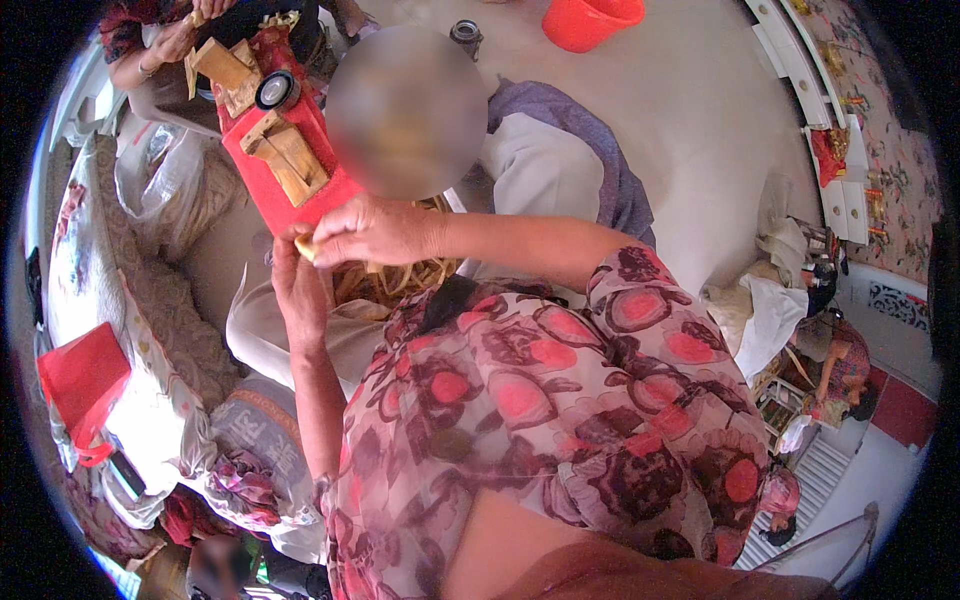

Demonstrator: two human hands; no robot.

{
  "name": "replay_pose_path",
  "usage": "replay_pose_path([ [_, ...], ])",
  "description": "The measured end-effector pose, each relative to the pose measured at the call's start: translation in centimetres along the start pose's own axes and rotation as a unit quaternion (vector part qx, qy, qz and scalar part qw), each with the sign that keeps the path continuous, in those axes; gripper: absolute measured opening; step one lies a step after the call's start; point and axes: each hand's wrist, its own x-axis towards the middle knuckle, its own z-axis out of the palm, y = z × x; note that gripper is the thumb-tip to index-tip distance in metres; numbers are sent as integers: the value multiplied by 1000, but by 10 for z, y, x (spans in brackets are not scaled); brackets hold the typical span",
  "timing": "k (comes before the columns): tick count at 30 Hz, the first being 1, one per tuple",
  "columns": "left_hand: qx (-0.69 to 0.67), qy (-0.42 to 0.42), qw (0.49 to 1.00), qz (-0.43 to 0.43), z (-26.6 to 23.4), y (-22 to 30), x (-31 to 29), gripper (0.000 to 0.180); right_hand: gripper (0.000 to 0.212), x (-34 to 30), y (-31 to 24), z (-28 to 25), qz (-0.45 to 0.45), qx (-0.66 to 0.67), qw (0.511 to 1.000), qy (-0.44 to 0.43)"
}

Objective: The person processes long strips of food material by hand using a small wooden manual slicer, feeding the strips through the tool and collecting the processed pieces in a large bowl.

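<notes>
My right hand (375, 230) reaches across from the right, its fingers pinching a small pale yellow piece (306, 247), perhaps a folded strip. Close against it, my left hand (292, 265) is closed with its fingertips on the same piece. Just below the hands, many loose yellowish strips (400, 285) lie heaped at my lap. Beyond my fingers, a red-covered board (290, 205) carries a wooden block tool (285, 160) with a slot. Farther along it are a second wooden tool (228, 68) and a round black-rimmed jar or lid (276, 91).
Across the board, another person's hands (178, 38) hold a small yellowish piece. A person in light trousers (545, 165) sits ahead. A red bucket (592, 20) and a dark jar (466, 36) stand on the floor. Sacks and a red bag (85, 380) are on my left.
</notes>
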Motion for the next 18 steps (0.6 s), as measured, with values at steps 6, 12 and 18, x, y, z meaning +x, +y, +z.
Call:
replay_pose_path([
  [6,84,82,993,-28,-9,-1,-6,14,24,4,20,10,90,0,994,54],
  [12,1,72,997,-11,13,5,-5,8,23,-4,8,3,212,200,954,65],
  [18,38,121,992,25,-16,7,3,5,37,-4,41,-21,199,324,915,138],
])
